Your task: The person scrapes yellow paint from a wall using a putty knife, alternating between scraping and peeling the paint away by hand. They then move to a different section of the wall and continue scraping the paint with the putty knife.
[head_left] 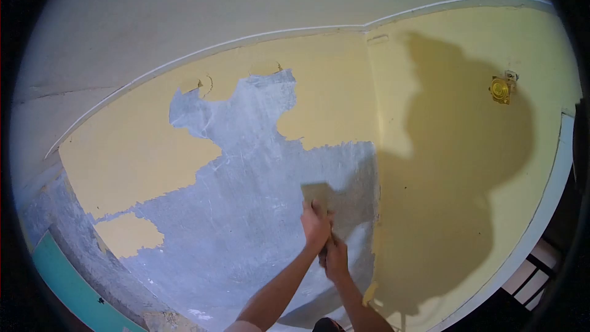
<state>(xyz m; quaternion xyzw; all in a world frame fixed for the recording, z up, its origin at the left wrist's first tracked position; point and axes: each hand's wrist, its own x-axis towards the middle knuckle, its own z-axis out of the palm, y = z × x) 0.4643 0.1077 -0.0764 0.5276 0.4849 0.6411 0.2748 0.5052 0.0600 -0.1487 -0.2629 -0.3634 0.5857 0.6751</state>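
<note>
A flat, tan scraper-like tool [315,192] lies against the bare grey part of the wall [258,209], right of the middle. My left hand [316,226] is wrapped round the tool just below its wide end. Lower down and slightly to the right, my right hand [335,259] grips its handle. The fingers of both hands are partly hidden. Yellow paint [135,160] with ragged edges borders the grey area at the left and above.
A yellow side wall [430,209] meets the grey wall at a corner on the right and bears a large shadow. A gold fixture [500,89] is mounted on it. A teal panel [77,289] stands lower left. Dark bars [533,280] show at the lower right.
</note>
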